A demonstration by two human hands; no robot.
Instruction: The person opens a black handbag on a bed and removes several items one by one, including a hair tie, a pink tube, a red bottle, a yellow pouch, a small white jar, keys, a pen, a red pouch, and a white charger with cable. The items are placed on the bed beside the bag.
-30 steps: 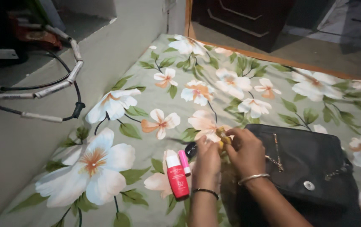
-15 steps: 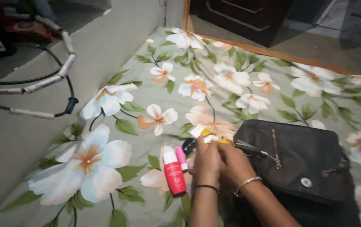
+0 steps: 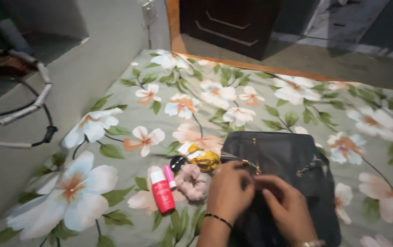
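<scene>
Head view: both hands [image 3: 256, 194] closed on black handbag [image 3: 288, 160].

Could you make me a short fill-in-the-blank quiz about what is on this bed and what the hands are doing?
1. Both the left hand and the right hand rest on the ____ handbag.
2. The red tube lies on a bedsheet printed with ____.
3. The fluffy scrunchie beside the tube is ____ in colour.
4. The small yellow item lies to the ____ of the bag in the picture.

Missing words: black; flowers; pink; left
</scene>
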